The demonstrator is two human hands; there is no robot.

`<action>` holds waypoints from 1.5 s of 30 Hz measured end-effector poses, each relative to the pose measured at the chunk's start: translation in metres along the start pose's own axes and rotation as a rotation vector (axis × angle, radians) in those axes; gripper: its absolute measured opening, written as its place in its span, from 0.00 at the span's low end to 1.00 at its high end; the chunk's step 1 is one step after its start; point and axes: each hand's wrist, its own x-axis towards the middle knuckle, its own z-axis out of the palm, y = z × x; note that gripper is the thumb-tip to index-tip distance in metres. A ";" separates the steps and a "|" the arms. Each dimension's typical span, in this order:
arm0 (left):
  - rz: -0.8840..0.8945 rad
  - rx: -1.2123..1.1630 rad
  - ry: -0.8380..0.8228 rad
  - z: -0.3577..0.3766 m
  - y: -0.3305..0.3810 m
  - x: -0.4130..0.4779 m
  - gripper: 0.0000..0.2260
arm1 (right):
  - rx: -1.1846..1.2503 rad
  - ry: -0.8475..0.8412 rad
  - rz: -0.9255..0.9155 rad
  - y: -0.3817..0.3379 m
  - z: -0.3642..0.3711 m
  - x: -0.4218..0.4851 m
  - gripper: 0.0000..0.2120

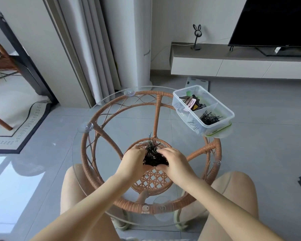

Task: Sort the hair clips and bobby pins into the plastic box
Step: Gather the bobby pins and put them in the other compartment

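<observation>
Hands: left grip (135, 158) and right grip (172, 160) cupped closed around the pins (155, 156), table (101, 171) centre.
Box (221, 108): far right table edge; clips (192, 102) in far compartment, loose pins in near one.

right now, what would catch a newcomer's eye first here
Both hands, left hand and right hand, cup a black heap of bobby pins at the middle of the round glass table. At the table's far right edge sits the clear plastic box, with hair clips and more pins in separate compartments.
</observation>
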 end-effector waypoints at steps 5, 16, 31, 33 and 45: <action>0.004 -0.027 0.014 -0.007 -0.008 -0.001 0.07 | 0.067 0.092 -0.008 0.003 -0.007 -0.001 0.15; -0.030 -0.205 0.125 -0.061 -0.002 0.003 0.06 | 0.256 0.205 0.136 0.003 -0.065 0.006 0.10; 0.062 -0.313 0.230 -0.105 0.053 0.054 0.05 | 0.113 0.268 0.269 0.077 -0.199 0.056 0.06; 0.088 -0.324 0.234 -0.104 0.066 0.066 0.05 | 0.019 0.131 0.284 0.087 -0.203 0.073 0.07; 0.262 -0.283 0.174 -0.068 0.143 0.137 0.06 | -0.043 -0.182 0.232 0.124 -0.192 0.097 0.10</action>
